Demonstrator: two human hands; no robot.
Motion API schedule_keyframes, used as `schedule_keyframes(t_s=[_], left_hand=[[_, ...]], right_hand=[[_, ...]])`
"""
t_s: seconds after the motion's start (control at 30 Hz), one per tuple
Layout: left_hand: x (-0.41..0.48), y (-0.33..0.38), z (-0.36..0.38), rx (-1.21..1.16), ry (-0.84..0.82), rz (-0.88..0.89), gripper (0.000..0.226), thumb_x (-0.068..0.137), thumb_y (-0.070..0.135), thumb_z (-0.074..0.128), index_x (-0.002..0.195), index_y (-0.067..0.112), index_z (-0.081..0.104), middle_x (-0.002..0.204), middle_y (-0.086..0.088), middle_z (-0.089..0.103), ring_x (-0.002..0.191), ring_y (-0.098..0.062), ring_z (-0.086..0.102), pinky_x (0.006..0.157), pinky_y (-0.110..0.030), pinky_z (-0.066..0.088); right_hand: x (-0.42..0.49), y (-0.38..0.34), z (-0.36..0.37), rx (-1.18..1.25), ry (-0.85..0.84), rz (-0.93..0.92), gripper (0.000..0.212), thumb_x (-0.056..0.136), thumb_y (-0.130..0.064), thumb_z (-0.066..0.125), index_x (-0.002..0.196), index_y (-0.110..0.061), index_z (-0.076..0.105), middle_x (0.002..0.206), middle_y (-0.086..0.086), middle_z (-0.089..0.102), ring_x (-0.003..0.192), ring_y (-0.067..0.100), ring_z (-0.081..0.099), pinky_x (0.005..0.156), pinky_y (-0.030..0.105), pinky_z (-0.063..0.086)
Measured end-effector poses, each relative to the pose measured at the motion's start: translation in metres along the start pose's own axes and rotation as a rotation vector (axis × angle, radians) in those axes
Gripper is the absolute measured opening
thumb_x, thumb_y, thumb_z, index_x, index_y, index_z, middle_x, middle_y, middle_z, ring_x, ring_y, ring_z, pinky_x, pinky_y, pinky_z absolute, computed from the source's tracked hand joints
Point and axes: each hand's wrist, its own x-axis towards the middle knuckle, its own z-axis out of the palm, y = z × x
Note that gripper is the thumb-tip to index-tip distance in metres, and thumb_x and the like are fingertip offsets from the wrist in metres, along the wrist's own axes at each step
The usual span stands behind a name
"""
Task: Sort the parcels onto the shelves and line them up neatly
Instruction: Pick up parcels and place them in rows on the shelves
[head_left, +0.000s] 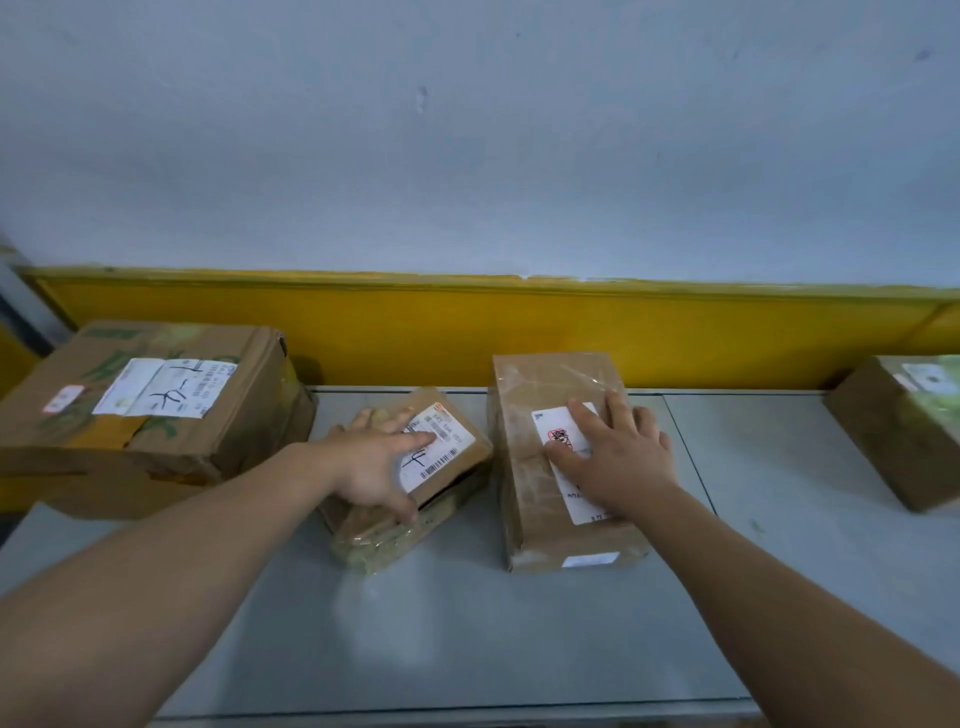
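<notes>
A grey shelf (467, 623) carries four cardboard parcels in a loose row in front of a yellow band (467, 332) at the foot of a pale wall (467, 130). The large box (156, 447) stands at the far left, creased and dented, with faded green print. The small parcel (423, 402) lies just right of it, turned askew to the shelf edge. Its near lower part is wrapped in glossy tape, and whether that is a second packet underneath cannot be told. The long parcel (545, 384) sits beside it, apart, set lengthways and shiny with clear tape. The end box (893, 441) is well apart at the right edge, partly out of frame. The left hand (374, 467) lies spread on top of the small parcel, fingers apart and fairly straight, thumb reaching down its near edge. The right hand (618, 457) rests flat on the long parcel, fingers splayed and straight, clasping nothing. The large box bears a white label (166, 387) with black handwritten strokes and a small red-and-white sticker (65, 397). The small parcel's label (441, 457) shows a barcode and a handwritten mark. The long parcel's label (556, 423) has a red stamp, half covered by the hand, and a small white tag (589, 560) is on its near face. No printed text is sharp enough to read.
</notes>
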Motion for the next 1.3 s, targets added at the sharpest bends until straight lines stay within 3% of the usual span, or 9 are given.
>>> schedule_keyframes(t_s=[0.2, 0.27, 0.33, 0.4, 0.53, 1.03, 1.17, 1.3], left_hand=[[0.014, 0.020, -0.012, 0.110, -0.006, 0.105, 0.094, 0.078, 0.036, 0.062, 0.148, 0.052, 0.001, 0.160, 0.013, -0.018, 0.145, -0.027, -0.022, 0.114, -0.061, -0.004], [0.013, 0.025, 0.002, 0.045, 0.093, 0.044, 0.088, 0.082, 0.047, 0.058, 0.148, 0.051, 0.001, 0.160, 0.008, -0.019, 0.145, -0.031, -0.022, 0.112, -0.065, -0.006], [0.008, 0.029, 0.024, -0.028, 0.236, -0.123, 0.096, 0.072, 0.079, 0.048, 0.148, 0.051, -0.004, 0.160, 0.003, -0.021, 0.144, -0.037, -0.022, 0.109, -0.068, -0.006], [0.005, 0.029, 0.039, -0.065, 0.276, -0.244, 0.103, 0.064, 0.091, 0.039, 0.146, 0.051, -0.009, 0.160, -0.001, -0.022, 0.142, -0.042, -0.023, 0.109, -0.069, -0.001], [0.010, 0.015, 0.040, -0.058, 0.276, -0.201, 0.093, 0.074, 0.083, 0.042, 0.145, 0.052, -0.009, 0.159, 0.000, -0.024, 0.141, -0.043, -0.024, 0.110, -0.069, 0.004], [0.016, -0.007, 0.019, 0.026, 0.199, -0.110, 0.096, 0.078, 0.077, 0.049, 0.149, 0.047, -0.009, 0.160, 0.003, -0.023, 0.145, -0.031, -0.023, 0.109, -0.067, -0.004], [0.002, -0.005, 0.008, 0.056, 0.261, -0.110, 0.096, 0.078, 0.078, 0.047, 0.152, 0.040, 0.001, 0.162, 0.000, -0.011, 0.147, -0.027, -0.017, 0.113, -0.060, -0.006], [-0.023, -0.018, -0.008, 0.140, 0.433, -0.114, 0.086, 0.081, 0.078, 0.039, 0.152, 0.038, 0.011, 0.163, 0.001, -0.002, 0.148, -0.024, -0.013, 0.113, -0.058, -0.009]], right_hand=[[-0.028, 0.013, 0.000, -0.025, -0.013, 0.142, 0.071, 0.087, -0.077, 0.022, 0.150, -0.045, 0.016, 0.164, 0.001, 0.005, 0.145, 0.037, 0.010, 0.112, 0.053, 0.016], [-0.030, 0.013, -0.001, -0.017, 0.006, 0.153, 0.066, 0.091, -0.069, 0.025, 0.149, -0.038, 0.021, 0.165, 0.002, 0.004, 0.148, 0.037, 0.000, 0.114, 0.058, 0.009], [-0.024, 0.006, -0.004, -0.015, 0.017, 0.141, 0.065, 0.093, -0.063, 0.028, 0.149, -0.031, 0.026, 0.165, 0.004, 0.002, 0.150, 0.037, -0.007, 0.114, 0.064, 0.003], [-0.016, -0.005, -0.006, 0.021, 0.003, 0.127, 0.069, 0.091, -0.068, 0.027, 0.152, -0.034, 0.021, 0.165, 0.004, 0.001, 0.149, 0.039, -0.008, 0.112, 0.067, 0.001], [-0.007, -0.016, 0.000, 0.032, -0.031, 0.126, 0.076, 0.086, -0.078, 0.017, 0.153, -0.043, 0.008, 0.166, 0.004, -0.003, 0.149, 0.041, -0.011, 0.109, 0.071, -0.005], [-0.003, -0.012, 0.006, 0.043, 0.031, 0.115, 0.079, 0.082, -0.080, 0.017, 0.152, -0.045, 0.012, 0.166, 0.003, 0.003, 0.150, 0.038, -0.007, 0.109, 0.069, -0.007], [-0.003, -0.012, 0.005, 0.031, 0.020, 0.107, 0.077, 0.083, -0.078, 0.015, 0.152, -0.045, 0.011, 0.166, 0.004, 0.002, 0.150, 0.038, -0.008, 0.109, 0.070, -0.007], [0.001, -0.016, 0.001, 0.007, -0.008, 0.076, 0.073, 0.089, -0.069, 0.018, 0.155, -0.037, 0.013, 0.166, 0.009, 0.000, 0.150, 0.038, -0.007, 0.110, 0.070, -0.006]])
